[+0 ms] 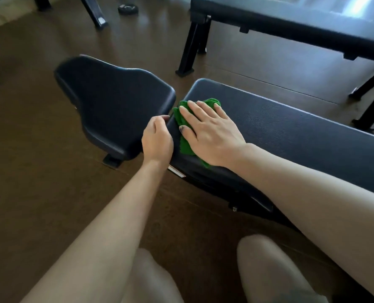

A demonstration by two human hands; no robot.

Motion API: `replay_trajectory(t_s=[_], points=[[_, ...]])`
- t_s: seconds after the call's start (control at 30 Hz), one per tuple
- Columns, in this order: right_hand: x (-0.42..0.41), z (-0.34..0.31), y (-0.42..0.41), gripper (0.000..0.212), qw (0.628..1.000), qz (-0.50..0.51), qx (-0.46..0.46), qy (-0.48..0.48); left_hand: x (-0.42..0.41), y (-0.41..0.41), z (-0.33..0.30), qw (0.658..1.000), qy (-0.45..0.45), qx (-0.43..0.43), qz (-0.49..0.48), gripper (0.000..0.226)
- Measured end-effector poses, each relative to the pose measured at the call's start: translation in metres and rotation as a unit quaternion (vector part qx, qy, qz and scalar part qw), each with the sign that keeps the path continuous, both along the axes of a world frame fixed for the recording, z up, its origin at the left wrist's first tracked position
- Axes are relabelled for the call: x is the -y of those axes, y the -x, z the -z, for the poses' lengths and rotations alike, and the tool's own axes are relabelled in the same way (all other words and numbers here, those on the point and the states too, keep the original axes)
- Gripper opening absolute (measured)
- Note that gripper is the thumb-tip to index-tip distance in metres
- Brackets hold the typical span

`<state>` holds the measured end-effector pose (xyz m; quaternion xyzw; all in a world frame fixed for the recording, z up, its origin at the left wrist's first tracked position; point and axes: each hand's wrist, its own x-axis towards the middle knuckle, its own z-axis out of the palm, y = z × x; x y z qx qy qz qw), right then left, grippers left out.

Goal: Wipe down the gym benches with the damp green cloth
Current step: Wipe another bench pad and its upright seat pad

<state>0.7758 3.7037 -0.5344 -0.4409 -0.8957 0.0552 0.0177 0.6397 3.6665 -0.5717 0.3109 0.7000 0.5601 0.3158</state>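
A dark padded bench lies in front of me, made of a long back pad (291, 132) and a separate seat pad (116, 101) to its left. A crumpled green cloth (185, 145) rests on the near-left end of the back pad. My right hand (210, 134) lies flat on the cloth, fingers spread, pressing it onto the pad. My left hand (157, 138) curls its fingers over the left edge of the back pad, at the gap between the two pads.
A second black bench (280, 22) on black metal legs (190, 44) stands behind. A round black weight plate (128, 9) lies on the brown floor at the top. My knees (269, 265) show at the bottom edge.
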Motion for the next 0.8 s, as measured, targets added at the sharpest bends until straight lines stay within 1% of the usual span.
replay_trajectory(t_s=[0.1, 0.2, 0.3, 0.4, 0.43, 0.5, 0.57, 0.63, 0.7, 0.8], points=[[0.017, -0.003, -0.010, 0.060, 1.000, 0.003, -0.004, 0.003, -0.002, 0.000, 0.001, 1.000, -0.001, -0.005, -0.004, 0.037], [0.046, -0.004, -0.042, 0.063, 0.998, -0.060, 0.019, -0.029, -0.002, -0.001, 0.004, 1.000, -0.004, 0.014, -0.027, 0.038], [0.055, -0.005, -0.068, 0.063, 0.990, -0.120, 0.067, -0.035, -0.001, 0.000, 0.007, 0.998, -0.013, 0.053, -0.033, 0.039], [0.046, -0.006, -0.063, 0.064, 0.987, -0.134, 0.079, -0.045, 0.002, -0.001, -0.001, 0.996, -0.003, 0.090, -0.012, 0.041], [0.041, -0.006, -0.055, 0.065, 0.986, -0.138, 0.081, -0.048, 0.002, 0.001, -0.003, 0.994, 0.006, 0.108, -0.003, 0.043], [0.031, -0.005, -0.035, 0.066, 0.986, -0.140, 0.074, -0.054, 0.005, 0.007, -0.002, 0.983, 0.013, 0.179, 0.026, 0.050], [0.020, -0.004, -0.007, 0.066, 0.986, -0.148, 0.054, -0.057, 0.015, 0.012, 0.000, 0.958, 0.008, 0.280, 0.054, 0.060], [0.011, -0.004, 0.020, 0.065, 0.986, -0.152, 0.043, -0.050, 0.030, 0.010, 0.008, 0.933, -0.002, 0.353, 0.070, 0.064], [0.009, -0.003, 0.034, 0.062, 0.987, -0.148, 0.038, -0.052, 0.042, 0.004, 0.014, 0.921, -0.006, 0.383, 0.071, 0.062], [0.027, -0.001, 0.013, 0.062, 0.985, -0.157, 0.026, -0.070, 0.049, 0.005, 0.014, 0.914, -0.009, 0.400, 0.069, 0.064]])
